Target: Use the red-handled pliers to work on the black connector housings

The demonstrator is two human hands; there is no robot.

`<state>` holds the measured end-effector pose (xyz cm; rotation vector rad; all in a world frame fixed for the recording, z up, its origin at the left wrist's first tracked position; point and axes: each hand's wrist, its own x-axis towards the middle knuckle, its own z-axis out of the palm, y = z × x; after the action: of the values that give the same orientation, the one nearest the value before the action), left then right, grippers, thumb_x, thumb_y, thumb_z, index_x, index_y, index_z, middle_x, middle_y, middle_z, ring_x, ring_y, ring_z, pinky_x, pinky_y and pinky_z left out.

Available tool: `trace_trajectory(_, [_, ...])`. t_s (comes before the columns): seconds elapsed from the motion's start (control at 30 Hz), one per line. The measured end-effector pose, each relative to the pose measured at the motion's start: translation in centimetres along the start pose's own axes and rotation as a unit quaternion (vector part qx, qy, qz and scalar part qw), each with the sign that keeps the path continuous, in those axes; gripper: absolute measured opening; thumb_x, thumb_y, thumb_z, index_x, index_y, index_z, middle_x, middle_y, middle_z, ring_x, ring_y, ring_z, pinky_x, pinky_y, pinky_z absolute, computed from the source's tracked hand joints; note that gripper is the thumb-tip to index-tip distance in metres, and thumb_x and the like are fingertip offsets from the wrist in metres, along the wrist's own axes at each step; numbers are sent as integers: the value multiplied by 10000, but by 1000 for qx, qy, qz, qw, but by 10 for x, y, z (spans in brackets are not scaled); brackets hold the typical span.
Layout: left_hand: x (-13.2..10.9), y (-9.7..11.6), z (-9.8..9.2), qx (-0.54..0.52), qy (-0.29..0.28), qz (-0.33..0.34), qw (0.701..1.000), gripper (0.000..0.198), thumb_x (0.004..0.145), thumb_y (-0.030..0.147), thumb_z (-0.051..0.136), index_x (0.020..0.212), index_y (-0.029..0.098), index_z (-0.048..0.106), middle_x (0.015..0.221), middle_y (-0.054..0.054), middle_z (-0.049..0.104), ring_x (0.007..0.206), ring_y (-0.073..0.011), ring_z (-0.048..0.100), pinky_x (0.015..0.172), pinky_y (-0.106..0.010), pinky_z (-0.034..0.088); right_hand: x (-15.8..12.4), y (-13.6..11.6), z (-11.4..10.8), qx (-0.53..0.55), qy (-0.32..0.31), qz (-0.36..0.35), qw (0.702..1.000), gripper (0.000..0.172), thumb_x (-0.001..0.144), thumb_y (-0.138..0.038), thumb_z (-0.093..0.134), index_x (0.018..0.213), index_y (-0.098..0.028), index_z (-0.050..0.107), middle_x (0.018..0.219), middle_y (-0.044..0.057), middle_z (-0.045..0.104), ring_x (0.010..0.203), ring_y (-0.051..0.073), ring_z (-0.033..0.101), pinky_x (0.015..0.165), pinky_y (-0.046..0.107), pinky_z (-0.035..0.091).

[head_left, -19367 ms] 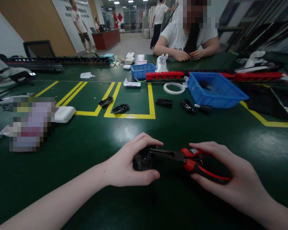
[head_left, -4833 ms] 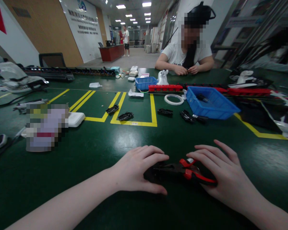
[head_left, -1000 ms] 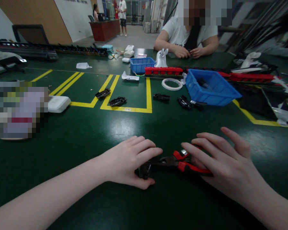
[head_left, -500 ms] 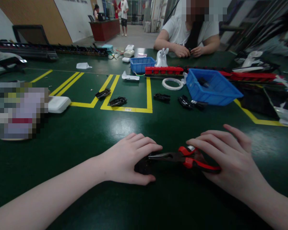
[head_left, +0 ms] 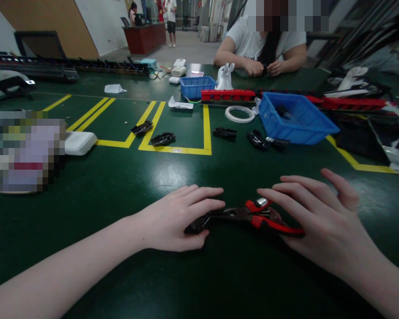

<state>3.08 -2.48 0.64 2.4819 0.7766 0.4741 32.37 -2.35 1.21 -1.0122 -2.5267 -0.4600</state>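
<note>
Near the front middle of the green table, my left hand (head_left: 182, 217) grips a small black plastic part (head_left: 197, 225) between thumb and fingers; the palm hides much of it. Red-and-black needle-nose pliers (head_left: 259, 217) lie in my right hand (head_left: 319, 217), their handles spread apart. My right fingers reach over the upper handle, while the lower handle rests by the thumb side. The plier jaws point left and meet the black part beneath my left fingers, so their tips are hidden.
Several similar black parts (head_left: 162, 139) lie beyond my hands. A blue bin (head_left: 299, 122) stands at the right, beside a tape roll (head_left: 240, 114). At the left are a white case (head_left: 80, 143) and a blurred-out object (head_left: 31, 155). Across the table sits a person (head_left: 262, 48).
My left fingers have closed in around the black part and over the plier tips. The right hand's fingers have lifted and spread slightly; the pliers have barely shifted.
</note>
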Motion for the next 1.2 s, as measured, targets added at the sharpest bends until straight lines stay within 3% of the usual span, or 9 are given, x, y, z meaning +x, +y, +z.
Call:
trace_trajectory(0.23, [1, -3, 2, -17, 27, -26, 999, 459, 901, 101, 513, 1347, 196, 462, 1447, -116, 465, 1297, -241, 497, 1061, -426, 476, 1, 7, -2, -2, -24, -27, 999, 366, 874, -336, 551, 1208, -191, 583, 1019, 127, 659, 911, 301, 642, 955, 568, 433])
trace_trajectory(0.4, [2, -3, -2, -76, 36, -41, 996, 398, 946, 176, 528, 1341, 207, 485, 1397, -112, 507, 1260, -232, 533, 1051, -415, 490, -2, 7, -2, -16, -23, -5, 1000, 384, 872, -310, 559, 1246, -223, 559, 1033, 123, 658, 934, 325, 641, 941, 583, 452])
trace_trajectory(0.73, [1, -7, -2, -103, 94, -58, 989, 386, 921, 98, 537, 1291, 206, 525, 1234, -66, 609, 1146, -186, 590, 1008, -367, 519, -2, 8, -5, -48, 6, 21, 999, 455, 866, -325, 590, 1302, -222, 506, 1016, 143, 646, 913, 354, 637, 916, 594, 459])
trace_trajectory(0.93, [-2, -14, 0, 3, 126, -36, 991, 332, 944, 113, 516, 1269, 182, 526, 1220, -78, 605, 1126, -192, 587, 980, -367, 528, -3, 9, -8, -48, 10, 34, 998, 513, 861, -344, 596, 1352, -265, 469, 1036, 128, 641, 931, 349, 635, 935, 586, 449])
trace_trajectory(1.2, [-7, -15, -6, 229, 63, 37, 971, 353, 988, 92, 400, 1327, 164, 468, 1255, -122, 594, 1089, -231, 577, 897, -383, 529, -5, 10, -6, -58, 14, 25, 998, 549, 855, -338, 610, 1374, -262, 447, 1041, 131, 645, 931, 344, 638, 950, 582, 440])
